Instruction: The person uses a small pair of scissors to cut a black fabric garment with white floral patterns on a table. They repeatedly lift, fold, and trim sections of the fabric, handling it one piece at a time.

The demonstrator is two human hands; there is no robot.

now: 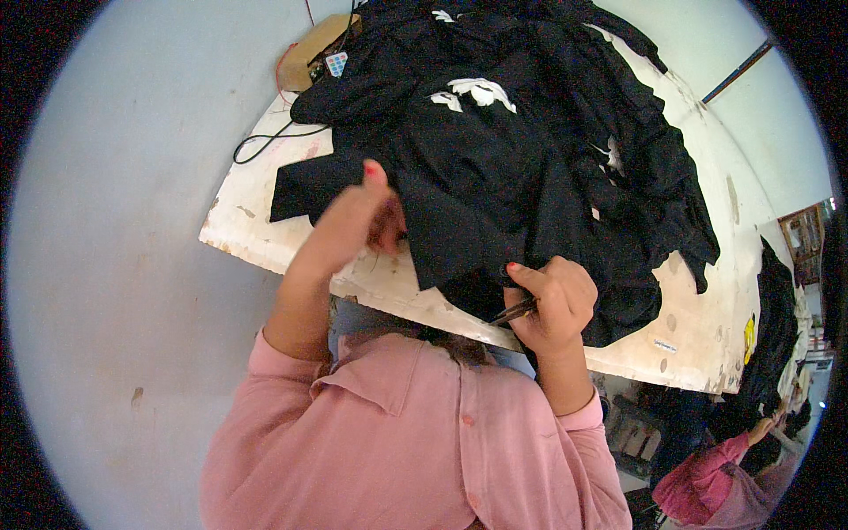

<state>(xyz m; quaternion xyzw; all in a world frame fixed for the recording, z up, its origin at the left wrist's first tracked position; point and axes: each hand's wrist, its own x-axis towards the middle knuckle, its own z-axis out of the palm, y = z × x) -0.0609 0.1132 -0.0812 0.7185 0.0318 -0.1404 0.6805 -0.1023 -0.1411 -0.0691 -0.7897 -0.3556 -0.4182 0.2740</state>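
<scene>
Black fabric [495, 168] lies heaped in folds over the table, with white patches [481, 91] showing among it. At the near left edge of the heap is my left hand [367, 212], thumb raised apart from loosely bent fingers. It is blurred, and I see nothing in it. My right hand [558, 300] is closed around dark thread snips [515, 312] by the table's near edge, their points toward the left. Its thumb and fingertips rest against the lower edge of the black cloth. Whether they also pinch the cloth is hidden.
The pale worn tabletop [707, 353] shows around the cloth. At the far left stands a brown box [322, 49] with a small coloured-button keypad [336, 64]. A black cord [265, 141] loops over the left edge. Another person's pink sleeve [707, 481] is at the lower right.
</scene>
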